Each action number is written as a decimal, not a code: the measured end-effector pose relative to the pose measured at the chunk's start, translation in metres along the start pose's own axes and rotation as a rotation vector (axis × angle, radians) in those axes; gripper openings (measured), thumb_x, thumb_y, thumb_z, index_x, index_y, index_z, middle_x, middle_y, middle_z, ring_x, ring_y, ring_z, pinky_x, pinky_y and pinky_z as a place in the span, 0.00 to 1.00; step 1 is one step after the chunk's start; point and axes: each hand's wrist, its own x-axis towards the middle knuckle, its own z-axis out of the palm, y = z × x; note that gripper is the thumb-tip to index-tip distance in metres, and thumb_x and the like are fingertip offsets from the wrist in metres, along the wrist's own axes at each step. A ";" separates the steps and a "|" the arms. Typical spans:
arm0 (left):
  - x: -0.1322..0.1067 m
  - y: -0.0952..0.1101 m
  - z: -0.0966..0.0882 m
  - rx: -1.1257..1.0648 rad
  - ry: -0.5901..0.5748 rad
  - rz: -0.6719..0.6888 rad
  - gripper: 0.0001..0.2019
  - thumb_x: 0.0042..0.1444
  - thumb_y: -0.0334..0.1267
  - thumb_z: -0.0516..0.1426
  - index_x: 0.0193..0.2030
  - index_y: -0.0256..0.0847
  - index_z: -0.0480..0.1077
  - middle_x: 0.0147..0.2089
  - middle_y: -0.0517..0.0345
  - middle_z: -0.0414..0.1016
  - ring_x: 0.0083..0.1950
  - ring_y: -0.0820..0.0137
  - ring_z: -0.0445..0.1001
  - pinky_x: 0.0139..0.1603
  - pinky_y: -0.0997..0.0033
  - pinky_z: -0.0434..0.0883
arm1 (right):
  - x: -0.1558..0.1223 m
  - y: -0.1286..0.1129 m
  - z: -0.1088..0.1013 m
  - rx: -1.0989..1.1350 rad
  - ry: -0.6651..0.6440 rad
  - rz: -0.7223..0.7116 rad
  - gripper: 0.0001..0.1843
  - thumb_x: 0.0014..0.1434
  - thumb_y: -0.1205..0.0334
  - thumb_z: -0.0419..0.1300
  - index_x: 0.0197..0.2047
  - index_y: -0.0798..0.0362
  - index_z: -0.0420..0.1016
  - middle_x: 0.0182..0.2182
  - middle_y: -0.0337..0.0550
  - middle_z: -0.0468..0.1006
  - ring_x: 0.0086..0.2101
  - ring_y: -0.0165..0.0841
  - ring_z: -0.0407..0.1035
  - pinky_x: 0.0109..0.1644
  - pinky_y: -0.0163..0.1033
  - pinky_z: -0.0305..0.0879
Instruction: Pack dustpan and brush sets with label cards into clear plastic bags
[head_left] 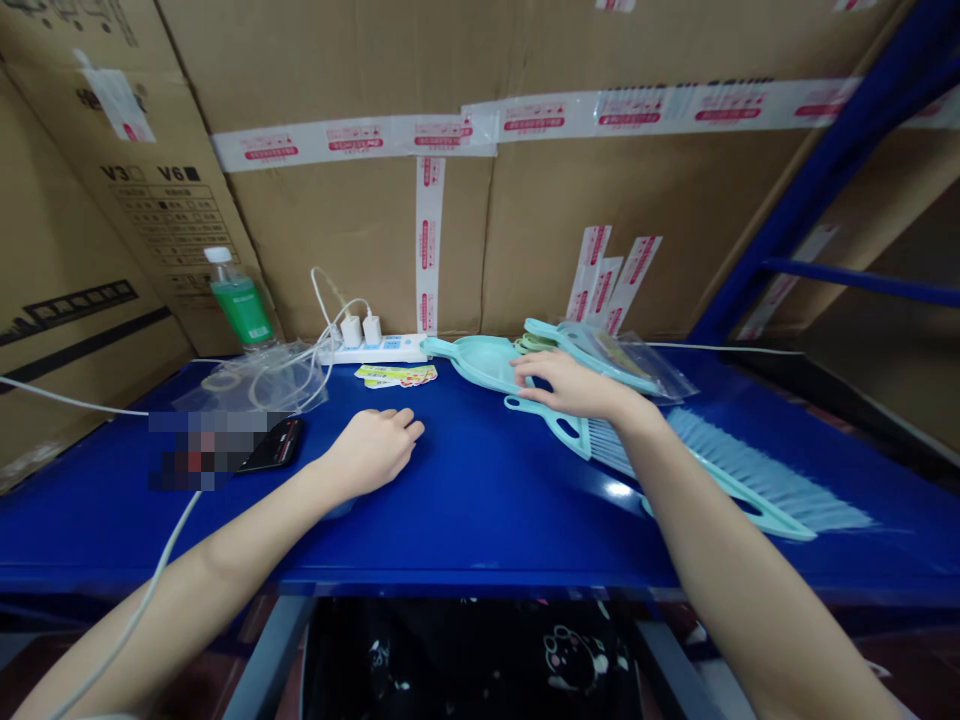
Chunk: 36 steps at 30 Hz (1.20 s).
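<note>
My right hand (574,386) lies with fingers stretched out flat over a pale teal dustpan (480,360) and the handle of a teal hand brush (750,475) on the blue table (480,500). The brush's bristles run out to the right, partly under my forearm. Another teal handle and a clear plastic bag (637,358) lie just behind the hand. My left hand (375,448) rests on the bare table top in the middle, fingers loosely curled and holding nothing.
A white power strip (375,348) with two chargers and white cables sits at the back. A green-labelled bottle (240,300), clear plastic bags (255,385) and a black device (274,445) lie at the left. Cardboard boxes (465,200) wall the back; blue shelf posts (840,170) stand right.
</note>
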 end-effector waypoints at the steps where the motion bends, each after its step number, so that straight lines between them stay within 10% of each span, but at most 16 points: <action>1: 0.000 0.000 -0.001 0.001 0.010 -0.009 0.10 0.59 0.32 0.48 0.43 0.38 0.68 0.38 0.52 0.72 0.36 0.67 0.73 0.34 0.69 0.68 | -0.001 -0.003 -0.003 0.038 -0.003 -0.027 0.09 0.58 0.59 0.50 0.28 0.50 0.66 0.36 0.46 0.75 0.41 0.39 0.68 0.49 0.48 0.60; 6: 0.001 0.001 -0.002 -0.013 0.161 -0.060 0.23 0.59 0.32 0.48 0.62 0.39 0.56 0.51 0.46 0.67 0.50 0.62 0.69 0.44 0.65 0.69 | -0.002 -0.022 -0.008 0.220 -0.065 -0.117 0.09 0.58 0.57 0.51 0.29 0.50 0.65 0.38 0.45 0.76 0.40 0.37 0.68 0.47 0.42 0.61; 14: 0.001 -0.003 0.001 0.038 0.333 -0.110 0.25 0.58 0.30 0.49 0.63 0.44 0.55 0.60 0.40 0.61 0.57 0.54 0.63 0.51 0.54 0.65 | -0.004 -0.049 -0.011 0.285 -0.092 -0.204 0.08 0.58 0.61 0.52 0.27 0.51 0.64 0.40 0.45 0.75 0.41 0.36 0.68 0.48 0.42 0.61; 26: 0.001 -0.009 0.003 0.099 0.204 0.005 0.14 0.58 0.25 0.48 0.44 0.44 0.70 0.39 0.52 0.72 0.42 0.64 0.71 0.40 0.66 0.66 | -0.007 -0.060 -0.010 0.325 -0.132 -0.254 0.08 0.58 0.61 0.54 0.28 0.52 0.68 0.49 0.48 0.72 0.49 0.37 0.66 0.52 0.43 0.59; 36: -0.001 -0.013 -0.006 0.135 0.141 0.029 0.13 0.58 0.25 0.50 0.44 0.43 0.70 0.41 0.51 0.72 0.43 0.63 0.71 0.40 0.65 0.66 | -0.006 0.002 -0.001 -0.067 -0.112 0.290 0.07 0.49 0.58 0.61 0.30 0.53 0.72 0.31 0.46 0.77 0.32 0.38 0.70 0.32 0.39 0.62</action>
